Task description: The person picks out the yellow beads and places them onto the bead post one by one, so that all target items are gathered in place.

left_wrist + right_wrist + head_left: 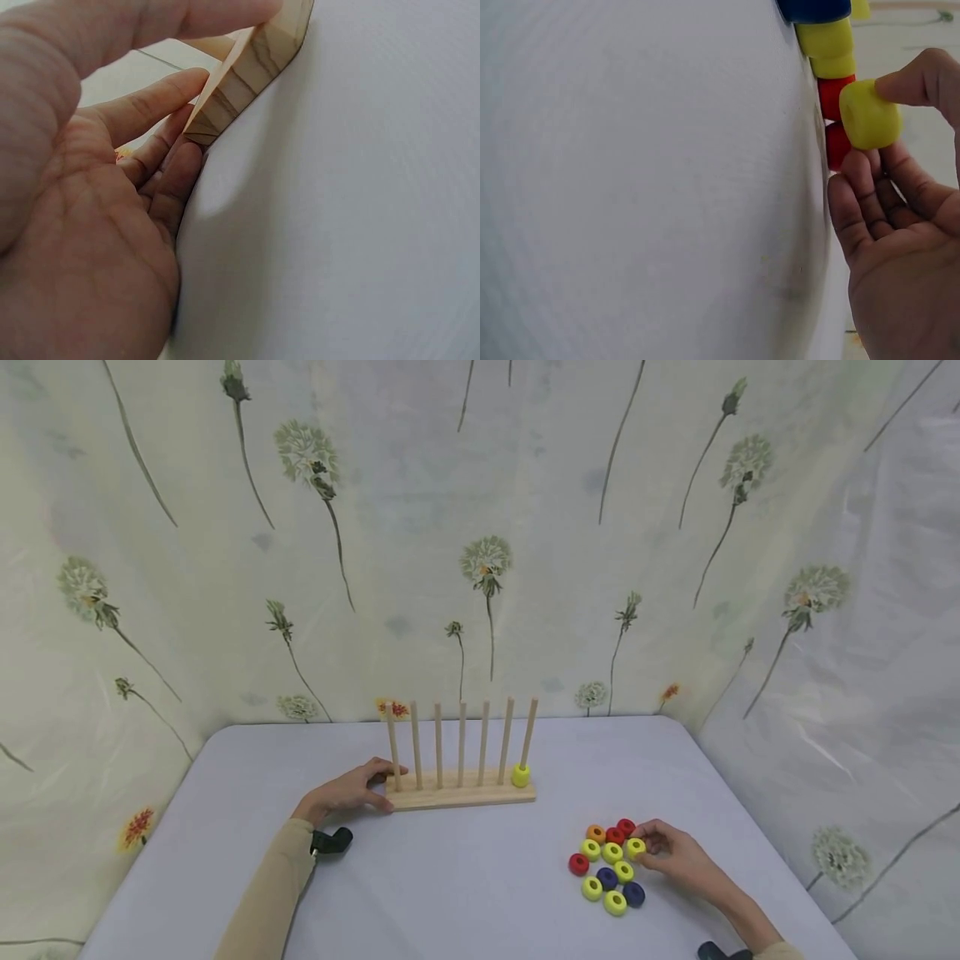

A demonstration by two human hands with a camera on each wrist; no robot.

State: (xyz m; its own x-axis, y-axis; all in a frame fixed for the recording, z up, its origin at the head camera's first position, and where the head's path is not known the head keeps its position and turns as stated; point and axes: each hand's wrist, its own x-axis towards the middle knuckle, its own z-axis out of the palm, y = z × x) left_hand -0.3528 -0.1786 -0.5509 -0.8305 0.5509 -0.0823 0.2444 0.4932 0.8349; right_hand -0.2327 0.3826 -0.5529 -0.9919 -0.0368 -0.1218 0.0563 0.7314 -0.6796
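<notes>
Right hand [678,858] grip pinches yellow bead [636,848] by other beads [612,853], toward table's [465,877] right edge; fingertip-only hold, might slip. Left hand [343,795] grasps peg rack [461,797] near far edge; one-ended hold, bump could swivel it.

Rack [461,797] is pale matt wood, stripy grain on the cut end. Beads [579,865] look smooth with a slight sheen, can't tell if plastic or painted wood. Desk [465,885] is matt, kinda cloth-like; backdrop [405,527] looks shiny, plasticky.
</notes>
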